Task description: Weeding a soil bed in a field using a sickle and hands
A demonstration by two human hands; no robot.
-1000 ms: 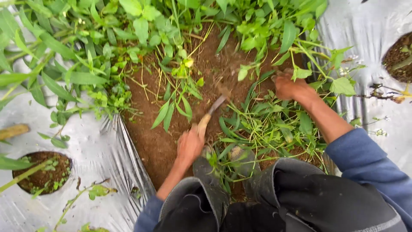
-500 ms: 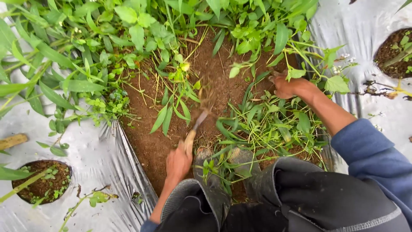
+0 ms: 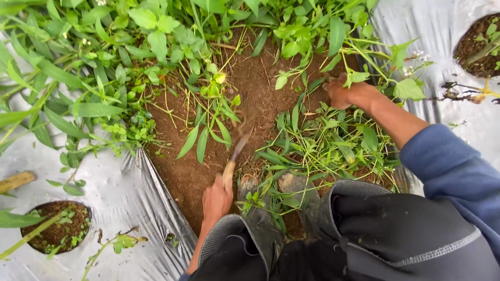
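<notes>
Left hand (image 3: 217, 198) closed around the wooden handle of a small weeding tool (image 3: 235, 155), its thin metal blade angled into crumbly brown soil (image 3: 260, 83). Right hand (image 3: 344, 93) clenched on stringy green weeds (image 3: 323, 140). Crinkled silver plastic mulch (image 3: 130, 208) borders the bare patch.

A small hand tool (image 3: 235, 157) with a pale wooden handle and a narrow dark metal blade sits in the left hand (image 3: 217, 198), slanting up and to the right, its blade tip down at the bare reddish-brown soil beside a drooping green seedling. A loose heap of pulled weeds (image 3: 323, 148), thin pale stems with long narrow green leaves, lies flat on the soil at the right of the patch; the right hand (image 3: 346, 94) is closed on the stems at the heap's far edge
</notes>
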